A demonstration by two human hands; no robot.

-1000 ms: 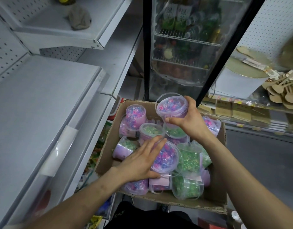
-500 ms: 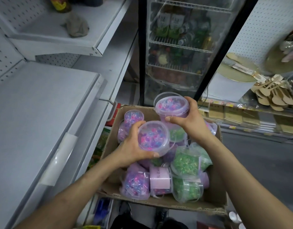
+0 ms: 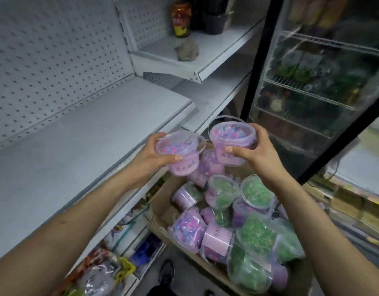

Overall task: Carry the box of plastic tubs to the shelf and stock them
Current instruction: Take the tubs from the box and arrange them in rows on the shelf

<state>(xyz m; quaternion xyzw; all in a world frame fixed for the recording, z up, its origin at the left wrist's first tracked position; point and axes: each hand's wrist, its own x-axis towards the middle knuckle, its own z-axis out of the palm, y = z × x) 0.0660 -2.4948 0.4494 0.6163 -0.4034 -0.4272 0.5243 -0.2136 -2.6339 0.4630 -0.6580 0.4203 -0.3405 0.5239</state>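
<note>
The left tub (image 3: 180,153) and right tub (image 3: 231,144) are held up just off the front edge of the shelf (image 3: 88,133), above the box (image 3: 160,202). The left hand (image 3: 155,153) and right hand (image 3: 256,155) each have a grip curled round a tub's wall under its lid. The box sits beside the shelf, so carrying looks done. No tub shows on the shelf and many boxed tubs (image 3: 257,191) remain, so stocking looks barely begun.
</note>
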